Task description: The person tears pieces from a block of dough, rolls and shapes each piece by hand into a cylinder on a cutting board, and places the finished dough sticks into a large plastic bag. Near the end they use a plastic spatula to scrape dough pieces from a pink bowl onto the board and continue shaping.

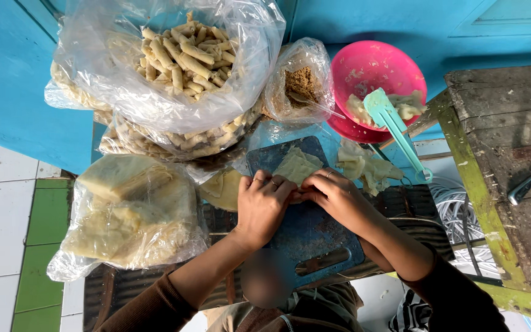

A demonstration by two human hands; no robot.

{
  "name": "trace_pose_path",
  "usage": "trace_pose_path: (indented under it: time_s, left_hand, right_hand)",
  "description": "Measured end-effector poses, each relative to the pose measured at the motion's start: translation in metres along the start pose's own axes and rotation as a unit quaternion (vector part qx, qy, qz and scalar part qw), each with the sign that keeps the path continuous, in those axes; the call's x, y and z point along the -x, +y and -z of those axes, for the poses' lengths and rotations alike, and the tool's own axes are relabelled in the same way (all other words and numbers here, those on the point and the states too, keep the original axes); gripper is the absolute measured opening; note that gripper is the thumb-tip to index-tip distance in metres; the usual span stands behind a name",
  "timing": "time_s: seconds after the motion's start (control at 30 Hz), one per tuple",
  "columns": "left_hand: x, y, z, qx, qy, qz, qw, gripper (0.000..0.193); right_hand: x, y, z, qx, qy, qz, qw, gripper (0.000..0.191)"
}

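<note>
My left hand (262, 206) and my right hand (336, 197) meet fingertip to fingertip on a blue cutting board (314, 240). Both curl over the near edge of a pale thin wrapper sheet (296, 165) lying on the board, pinching and rolling it. What lies inside the fold is hidden by my fingers. There are rings on fingers of both hands.
A big clear bag of finished rolls (179, 58) sits behind the board, a bag of flat wrappers (127, 209) to the left, and a small bag of brown filling (299, 83) with a spoon. A pink bowl (370, 67) holds teal scissors (394, 126). Wrapper scraps (367, 166) and a worn wooden bench (505, 154) are at right.
</note>
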State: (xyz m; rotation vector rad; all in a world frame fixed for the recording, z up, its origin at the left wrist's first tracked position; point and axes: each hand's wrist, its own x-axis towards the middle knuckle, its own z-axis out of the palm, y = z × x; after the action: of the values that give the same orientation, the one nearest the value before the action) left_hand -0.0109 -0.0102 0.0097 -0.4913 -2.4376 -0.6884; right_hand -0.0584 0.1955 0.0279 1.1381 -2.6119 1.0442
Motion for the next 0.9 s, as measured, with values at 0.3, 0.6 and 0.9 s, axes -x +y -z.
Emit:
trace_pose_path:
  time_s: [0.3, 0.6, 0.9]
  left_hand:
    - [-0.008, 0.0, -0.001, 0.09, -0.037, 0.143, 0.985, 0.016]
    - [-0.005, -0.001, 0.003, 0.054, -0.006, 0.063, 0.997, 0.012]
    - [-0.003, 0.001, -0.001, 0.029, -0.034, 0.067, 0.997, 0.018]
  right_hand:
    - [-0.006, 0.021, -0.003, -0.086, -0.042, -0.156, 0.983, 0.008]
    - [-0.006, 0.014, 0.0, -0.043, -0.004, -0.029, 0.999, 0.02]
    - [-0.006, 0.012, 0.002, -0.029, -0.027, -0.087, 0.995, 0.01]
